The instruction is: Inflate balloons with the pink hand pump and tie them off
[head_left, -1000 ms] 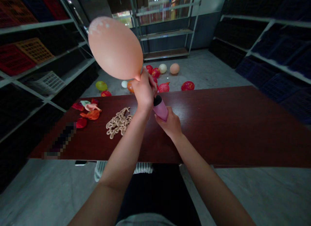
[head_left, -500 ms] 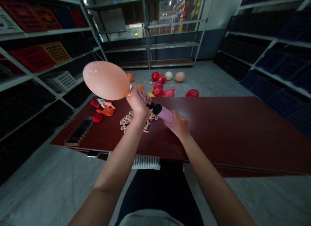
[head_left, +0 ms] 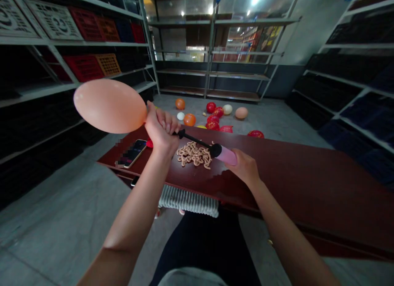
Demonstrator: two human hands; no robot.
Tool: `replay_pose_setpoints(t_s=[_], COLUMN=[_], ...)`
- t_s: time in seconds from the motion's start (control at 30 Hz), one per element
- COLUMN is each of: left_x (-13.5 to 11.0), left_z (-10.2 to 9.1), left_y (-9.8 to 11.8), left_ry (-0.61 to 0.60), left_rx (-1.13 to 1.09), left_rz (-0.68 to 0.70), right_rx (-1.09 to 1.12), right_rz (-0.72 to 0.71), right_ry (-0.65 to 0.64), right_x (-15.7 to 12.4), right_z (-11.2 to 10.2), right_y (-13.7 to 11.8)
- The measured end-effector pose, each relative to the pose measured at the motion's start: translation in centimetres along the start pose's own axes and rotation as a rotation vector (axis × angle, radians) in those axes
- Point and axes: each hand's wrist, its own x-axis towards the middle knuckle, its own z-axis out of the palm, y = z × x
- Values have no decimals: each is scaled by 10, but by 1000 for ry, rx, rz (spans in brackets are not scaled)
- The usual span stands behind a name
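A peach balloon [head_left: 109,105], blown up large, points out to the left from my left hand [head_left: 161,126]. That hand is closed round the balloon's neck and one end of a hand pump, so the nozzle is hidden. My right hand [head_left: 244,167] grips the pump's pink barrel [head_left: 227,155]. Between my hands the black pump rod [head_left: 197,139] stands drawn out. Below it, a heap of beige curled pieces [head_left: 193,154] lies on the dark red table [head_left: 295,175].
A phone [head_left: 135,152] and a red balloon [head_left: 149,143] lie on the table's left. Several balloons, among them an orange one [head_left: 189,120] and a peach one [head_left: 241,113], rest on the floor beyond. Crates [head_left: 83,23] fill left shelves; a grey striped cloth [head_left: 187,200] hangs by the near edge.
My hands have moved apart and the pump's black rod now shows between them. The balloon has shifted left in view. The camera has turned, so the table and shelves sit differently.
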Motion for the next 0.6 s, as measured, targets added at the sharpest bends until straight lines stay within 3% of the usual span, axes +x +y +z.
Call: replay_pose_setpoints(t_s=[0.17,0.33,0.47,0.6], left_x=[-5,1,6,0], left_z=[9,20,25,31], left_y=[25,37,33,17], left_ry=[-24,-25,5,40], left_rx=[-7,-23,-59,-61], left_rz=[20,31,41,0], right_rx=[81,-8,-110,-202], right_rz=[54,89,57,-7], right_ry=[41,50,49,43], right_x=[1,7,21,37], right_z=[-4,-28,-60,-90], right_y=[-29,-39,-43,-64])
